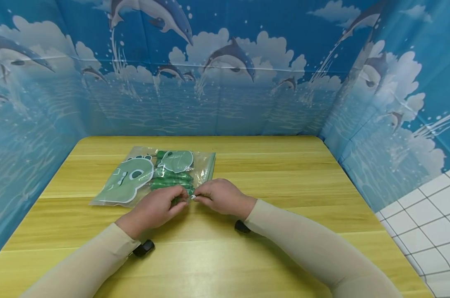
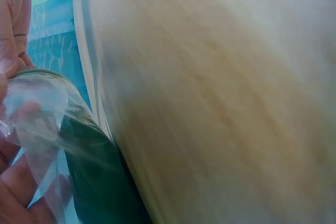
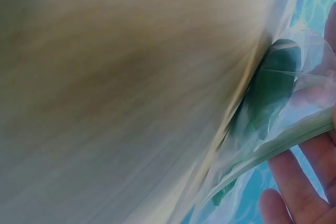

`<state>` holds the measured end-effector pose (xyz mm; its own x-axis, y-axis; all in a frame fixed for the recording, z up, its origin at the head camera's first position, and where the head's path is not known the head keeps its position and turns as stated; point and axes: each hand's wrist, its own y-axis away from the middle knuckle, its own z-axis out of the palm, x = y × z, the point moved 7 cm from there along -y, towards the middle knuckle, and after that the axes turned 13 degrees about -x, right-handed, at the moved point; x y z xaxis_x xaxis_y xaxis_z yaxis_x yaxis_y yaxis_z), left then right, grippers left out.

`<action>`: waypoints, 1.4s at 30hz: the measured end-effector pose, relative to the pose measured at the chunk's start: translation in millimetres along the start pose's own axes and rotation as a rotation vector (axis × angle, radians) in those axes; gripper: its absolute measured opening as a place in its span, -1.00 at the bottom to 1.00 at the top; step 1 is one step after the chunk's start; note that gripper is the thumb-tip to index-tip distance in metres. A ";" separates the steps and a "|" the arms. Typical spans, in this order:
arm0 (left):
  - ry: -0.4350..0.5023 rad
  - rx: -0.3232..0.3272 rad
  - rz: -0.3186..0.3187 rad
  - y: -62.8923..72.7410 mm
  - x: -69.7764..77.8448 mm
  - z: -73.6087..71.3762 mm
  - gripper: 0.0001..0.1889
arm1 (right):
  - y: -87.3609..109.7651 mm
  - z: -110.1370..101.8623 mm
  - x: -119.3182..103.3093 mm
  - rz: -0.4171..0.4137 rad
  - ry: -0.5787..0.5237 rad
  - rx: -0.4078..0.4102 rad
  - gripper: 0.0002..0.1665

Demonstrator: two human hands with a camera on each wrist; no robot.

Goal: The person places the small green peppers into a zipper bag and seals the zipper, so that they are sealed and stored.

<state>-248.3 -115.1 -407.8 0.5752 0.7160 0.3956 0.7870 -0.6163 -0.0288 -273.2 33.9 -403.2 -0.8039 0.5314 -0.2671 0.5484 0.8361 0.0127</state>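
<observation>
A clear zip bag [image 1: 114, 192] printed with a pale green cartoon creature lies on the table, with dark green contents [image 1: 170, 180] showing through. My right hand [image 1: 222, 196] pinches the bag's near right corner, where a small white piece [image 1: 193, 197] shows at the fingertips. My left hand [image 1: 159, 207] holds the near edge beside it, thumb and forefinger curled close together. Through the clear film in the left wrist view, fingers of the left hand [image 2: 21, 187] appear. A green zip strip [image 3: 283, 142] runs across the fingers of the right hand [image 3: 299, 182] in the right wrist view.
The yellow wood-grain table [image 1: 284, 165] extends around the bag. A blue dolphin-print curtain [image 1: 225, 107] hangs behind it and on both sides. White tiles [image 1: 433, 219] show at the right. Black wrist cameras [image 1: 144, 248] sit under both cuffs.
</observation>
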 end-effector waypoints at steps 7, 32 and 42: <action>-0.033 0.031 0.004 -0.6 1.6 -1.8 -0.94 | -0.6 -1.7 -1.3 0.000 -0.024 0.008 -0.78; -0.109 0.127 0.044 0.8 2.9 -6.0 -0.88 | -1.9 -6.2 -7.4 -0.052 -0.075 0.039 -0.76; -0.151 0.154 0.065 2.5 6.8 -7.9 -0.87 | -1.0 -8.2 -7.4 -0.058 -0.072 0.054 -0.77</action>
<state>-244.2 -114.3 -397.9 0.6437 0.7245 0.2467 0.7652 -0.6136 -0.1947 -269.7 30.2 -393.3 -0.8174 0.4693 -0.3342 0.5144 0.8557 -0.0565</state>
